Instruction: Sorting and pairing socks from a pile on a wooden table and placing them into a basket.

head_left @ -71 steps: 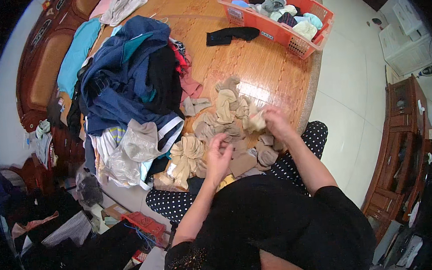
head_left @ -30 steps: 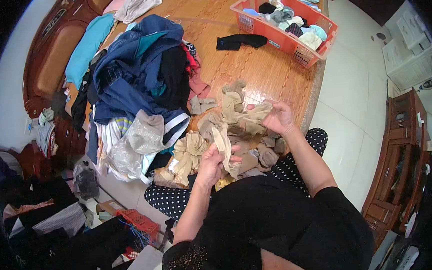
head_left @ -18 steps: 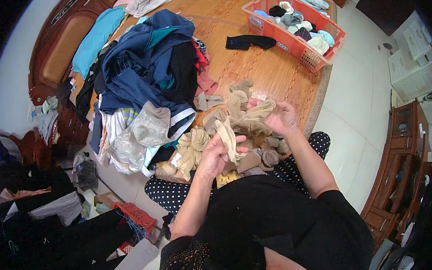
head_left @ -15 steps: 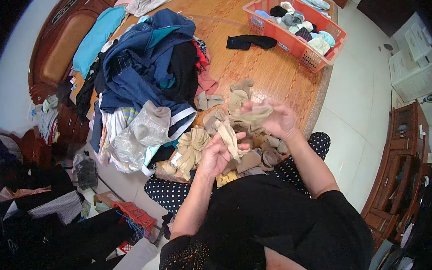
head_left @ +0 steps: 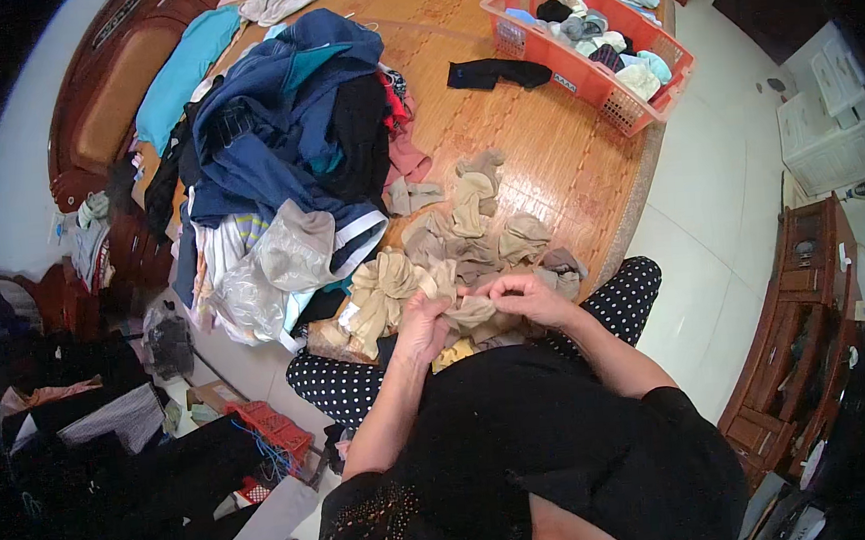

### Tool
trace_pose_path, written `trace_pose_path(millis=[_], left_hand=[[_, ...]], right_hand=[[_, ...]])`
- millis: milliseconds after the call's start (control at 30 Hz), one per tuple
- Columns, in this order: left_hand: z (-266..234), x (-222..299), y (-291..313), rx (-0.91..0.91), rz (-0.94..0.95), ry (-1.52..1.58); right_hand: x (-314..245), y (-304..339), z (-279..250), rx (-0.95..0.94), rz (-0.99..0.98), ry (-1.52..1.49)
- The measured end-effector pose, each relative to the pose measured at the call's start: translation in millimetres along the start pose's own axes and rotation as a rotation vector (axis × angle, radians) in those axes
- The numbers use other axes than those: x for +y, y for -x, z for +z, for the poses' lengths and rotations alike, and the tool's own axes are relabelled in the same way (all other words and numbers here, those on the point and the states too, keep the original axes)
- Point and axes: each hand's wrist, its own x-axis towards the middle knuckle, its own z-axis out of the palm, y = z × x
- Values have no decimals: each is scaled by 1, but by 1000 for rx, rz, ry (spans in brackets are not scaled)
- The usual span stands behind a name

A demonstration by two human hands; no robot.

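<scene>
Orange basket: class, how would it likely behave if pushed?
The orange basket would probably hold its shape, since it looks like stiff, perforated plastic. It is likely fairly light for its size, as soft cloth bundles show inside. Its broad, low form suggests it would slide rather than tip.

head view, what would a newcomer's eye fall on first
The big navy-blue garment heaped on mixed clothes, left of centre, probably draws the eye first. Next comes the orange latticed plastic basket of small bundled fabric pieces, upper right. In the middle, the left hand and right hand hold thin beige fabric among similar beige pieces.
</scene>
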Motion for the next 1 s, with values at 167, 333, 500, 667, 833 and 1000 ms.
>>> trace_pose_path(millis=[167, 333, 500, 667, 833, 1000], left_hand=[[9, 7, -5, 8, 45, 59], [11, 9, -6, 4, 116, 108], [5, 4, -8, 51, 128, 144], [-14, 2, -17, 140, 109, 59], [-26, -1, -19, 240, 191, -481], [-8, 0, -20, 123, 213, -508]], right_hand=[[5, -3, -12, 198, 53, -174], [15, -4, -12, 352, 51, -425], [19, -2, -11, 392, 87, -493], [34, -17, -24, 529, -12, -400], [16, -66, -54, 529, 55, 193], [25, -118, -98, 621, -258, 949]])
